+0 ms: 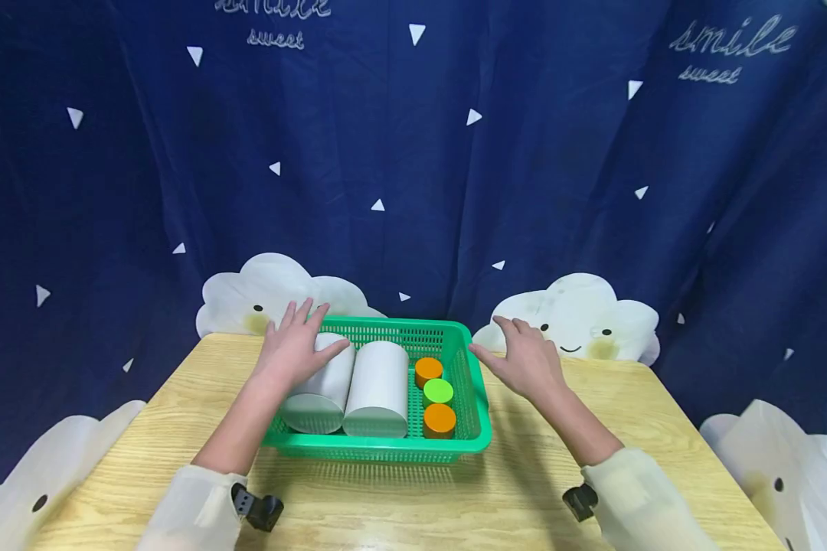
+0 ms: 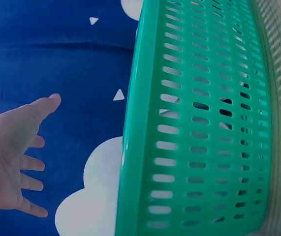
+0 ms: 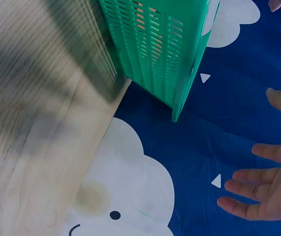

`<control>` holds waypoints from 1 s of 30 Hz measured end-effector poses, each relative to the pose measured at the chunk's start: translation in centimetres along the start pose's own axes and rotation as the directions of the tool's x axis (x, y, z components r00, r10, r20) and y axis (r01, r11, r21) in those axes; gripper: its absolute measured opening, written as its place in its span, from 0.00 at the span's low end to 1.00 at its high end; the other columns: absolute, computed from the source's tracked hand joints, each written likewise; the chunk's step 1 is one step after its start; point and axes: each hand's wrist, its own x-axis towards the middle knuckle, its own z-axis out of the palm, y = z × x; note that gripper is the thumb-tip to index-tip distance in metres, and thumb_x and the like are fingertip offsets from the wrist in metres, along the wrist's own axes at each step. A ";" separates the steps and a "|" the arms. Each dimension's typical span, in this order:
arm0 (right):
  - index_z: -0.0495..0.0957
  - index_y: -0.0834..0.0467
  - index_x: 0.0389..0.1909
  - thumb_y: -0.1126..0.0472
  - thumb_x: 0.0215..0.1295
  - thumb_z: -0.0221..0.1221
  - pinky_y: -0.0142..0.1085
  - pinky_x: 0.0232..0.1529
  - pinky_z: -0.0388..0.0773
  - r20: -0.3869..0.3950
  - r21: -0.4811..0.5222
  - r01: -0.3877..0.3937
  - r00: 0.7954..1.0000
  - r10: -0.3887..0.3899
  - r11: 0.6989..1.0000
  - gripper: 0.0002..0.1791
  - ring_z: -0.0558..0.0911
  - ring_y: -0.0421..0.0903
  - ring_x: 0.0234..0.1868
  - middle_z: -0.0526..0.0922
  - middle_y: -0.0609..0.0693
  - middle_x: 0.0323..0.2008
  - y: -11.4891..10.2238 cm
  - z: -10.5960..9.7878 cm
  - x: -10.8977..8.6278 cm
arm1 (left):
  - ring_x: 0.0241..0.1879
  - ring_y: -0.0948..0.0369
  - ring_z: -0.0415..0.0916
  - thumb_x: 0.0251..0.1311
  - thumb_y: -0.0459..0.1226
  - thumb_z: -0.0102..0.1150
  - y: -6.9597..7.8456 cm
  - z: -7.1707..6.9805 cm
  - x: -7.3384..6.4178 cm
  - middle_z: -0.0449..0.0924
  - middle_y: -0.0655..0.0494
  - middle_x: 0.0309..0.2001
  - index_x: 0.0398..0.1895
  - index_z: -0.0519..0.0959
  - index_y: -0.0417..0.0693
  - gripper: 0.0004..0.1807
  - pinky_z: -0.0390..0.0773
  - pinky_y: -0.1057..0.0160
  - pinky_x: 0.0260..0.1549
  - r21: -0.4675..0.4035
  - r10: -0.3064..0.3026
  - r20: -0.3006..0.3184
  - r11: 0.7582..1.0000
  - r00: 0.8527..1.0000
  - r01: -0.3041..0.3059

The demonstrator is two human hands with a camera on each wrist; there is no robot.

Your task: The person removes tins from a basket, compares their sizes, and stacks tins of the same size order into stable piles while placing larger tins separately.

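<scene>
A green plastic basket (image 1: 379, 442) with slotted sides stands on the wooden table. Inside lie two white cylinders, a left one (image 1: 327, 383) and a right one (image 1: 379, 383), side by side. Along the basket's right end sit three small round things in a row, an orange one (image 1: 429, 370), a lime green one (image 1: 438, 392) and another orange one (image 1: 440, 419). My left hand (image 1: 295, 348) is over the basket's left end, fingers spread, hiding part of the left cylinder in the head view. My right hand (image 1: 527, 360), fingers extended, hovers beside the right rim. Both hands hold nothing.
The pale wooden table (image 1: 386, 505) extends to both sides of the basket and in front of it. Behind its far edge hangs a dark blue curtain (image 1: 400, 153) with white triangles and cloud shapes. A small black device (image 1: 258, 511) is strapped at each wrist.
</scene>
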 end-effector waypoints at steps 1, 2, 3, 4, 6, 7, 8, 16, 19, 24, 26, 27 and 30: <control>0.67 0.56 0.63 0.34 0.59 0.52 0.59 0.48 0.72 0.001 0.018 0.008 1.000 -0.008 1.000 0.39 0.73 0.63 0.56 0.72 0.62 0.59 0.1 0.1 0.0 | 0.70 0.39 0.45 0.58 0.62 0.49 -0.2 0.0 0.0 0.52 0.39 0.71 0.70 0.58 0.47 0.42 0.52 0.30 0.60 -0.012 -0.001 -0.005 1.000 1.000 0.001; 0.68 0.57 0.63 0.35 0.59 0.53 0.58 0.48 0.72 0.004 0.038 0.016 1.000 -0.016 0.999 0.38 0.73 0.63 0.56 0.73 0.62 0.58 0.1 0.2 -0.1 | 0.70 0.39 0.47 0.59 0.61 0.49 -0.3 0.0 -0.1 0.53 0.39 0.71 0.70 0.58 0.46 0.41 0.53 0.30 0.60 -0.028 -0.002 -0.010 1.000 1.000 0.002; 0.68 0.57 0.62 0.37 0.59 0.54 0.58 0.49 0.72 0.012 0.063 0.021 1.000 -0.022 0.998 0.37 0.73 0.63 0.56 0.74 0.62 0.58 0.1 0.3 -0.1 | 0.69 0.39 0.49 0.59 0.60 0.49 -0.5 0.0 -0.2 0.54 0.39 0.70 0.69 0.59 0.46 0.41 0.55 0.31 0.59 -0.042 -0.003 -0.015 0.999 1.000 0.002; 0.69 0.58 0.62 0.38 0.59 0.55 0.57 0.50 0.72 0.024 0.089 0.024 0.999 -0.026 0.996 0.36 0.73 0.62 0.56 0.74 0.62 0.57 0.2 0.4 -0.2 | 0.69 0.39 0.51 0.60 0.59 0.50 -0.7 0.0 -0.3 0.55 0.39 0.70 0.69 0.60 0.46 0.40 0.56 0.31 0.58 -0.057 -0.004 -0.022 0.998 1.000 0.003; 0.69 0.58 0.61 0.41 0.60 0.56 0.56 0.51 0.72 0.047 0.134 0.028 0.998 -0.034 0.991 0.34 0.73 0.62 0.56 0.74 0.63 0.57 0.2 0.7 -0.4 | 0.67 0.39 0.55 0.60 0.58 0.51 -1.2 0.1 -0.4 0.58 0.37 0.68 0.68 0.61 0.45 0.39 0.60 0.32 0.56 -0.076 0.000 -0.041 0.997 0.999 -0.003; 0.69 0.59 0.61 0.42 0.59 0.57 0.56 0.52 0.72 0.058 0.147 0.030 0.998 -0.039 0.989 0.34 0.73 0.62 0.56 0.75 0.63 0.57 0.2 0.8 -0.4 | 0.66 0.39 0.56 0.60 0.58 0.51 -1.4 0.1 -0.5 0.59 0.36 0.67 0.68 0.61 0.44 0.39 0.61 0.32 0.56 -0.084 0.001 -0.049 0.996 0.999 -0.005; 0.70 0.59 0.61 0.43 0.59 0.57 0.55 0.52 0.72 0.067 0.158 0.032 0.997 -0.043 0.987 0.33 0.73 0.62 0.56 0.75 0.63 0.56 0.2 0.9 -0.5 | 0.66 0.39 0.57 0.60 0.57 0.51 -1.7 0.2 -0.6 0.59 0.35 0.67 0.67 0.61 0.43 0.39 0.62 0.33 0.55 -0.092 0.000 -0.053 0.996 0.999 -0.005; 0.72 0.61 0.58 0.46 0.57 0.61 0.53 0.51 0.74 0.107 0.226 0.058 0.991 -0.084 0.972 0.32 0.75 0.60 0.55 0.77 0.62 0.54 0.2 2.0 -0.9 | 0.65 0.39 0.58 0.61 0.55 0.52 -4.1 0.6 -1.7 0.62 0.34 0.65 0.67 0.61 0.38 0.39 0.61 0.38 0.59 -0.230 -0.045 -0.054 0.973 0.997 0.032; 0.72 0.61 0.58 0.48 0.57 0.62 0.53 0.53 0.73 0.115 0.255 0.071 0.988 -0.103 0.964 0.31 0.75 0.59 0.55 0.77 0.61 0.54 0.2 2.4 -1.0 | 0.65 0.37 0.56 0.61 0.56 0.51 -5.0 0.8 -2.2 0.60 0.32 0.65 0.67 0.60 0.36 0.41 0.60 0.38 0.61 -0.280 -0.075 -0.032 0.958 0.997 0.063; 0.73 0.60 0.56 0.50 0.57 0.63 0.52 0.52 0.74 0.124 0.276 0.110 0.981 -0.148 0.955 0.29 0.76 0.58 0.53 0.78 0.60 0.53 0.2 3.0 -1.2 | 0.65 0.36 0.54 0.61 0.60 0.47 -6.4 1.4 -2.9 0.57 0.30 0.66 0.68 0.57 0.34 0.44 0.60 0.37 0.60 -0.352 -0.129 0.024 0.927 0.991 0.129; 0.74 0.60 0.55 0.51 0.56 0.63 0.51 0.51 0.74 0.121 0.285 0.129 0.978 -0.169 0.950 0.27 0.77 0.57 0.52 0.79 0.60 0.52 0.1 3.3 -1.3 | 0.64 0.35 0.56 0.62 0.60 0.47 -6.9 1.7 -3.1 0.57 0.30 0.66 0.69 0.56 0.34 0.44 0.61 0.37 0.59 -0.386 -0.148 0.054 0.909 0.987 0.158; 0.75 0.60 0.54 0.52 0.56 0.64 0.50 0.51 0.75 0.119 0.290 0.139 0.977 -0.179 0.947 0.27 0.77 0.56 0.51 0.79 0.59 0.51 0.1 3.3 -1.3 | 0.64 0.34 0.56 0.62 0.60 0.47 -7.1 1.9 -3.2 0.56 0.30 0.66 0.69 0.55 0.34 0.45 0.62 0.37 0.59 -0.403 -0.157 0.072 0.899 0.985 0.172; 0.76 0.60 0.53 0.53 0.55 0.65 0.48 0.48 0.75 0.119 0.319 0.161 0.971 -0.208 0.934 0.25 0.77 0.54 0.49 0.79 0.58 0.51 0.0 3.5 -1.4 | 0.61 0.33 0.60 0.62 0.59 0.46 -7.6 2.7 -3.4 0.57 0.29 0.66 0.70 0.52 0.33 0.45 0.66 0.39 0.56 -0.442 -0.184 0.127 0.869 0.975 0.222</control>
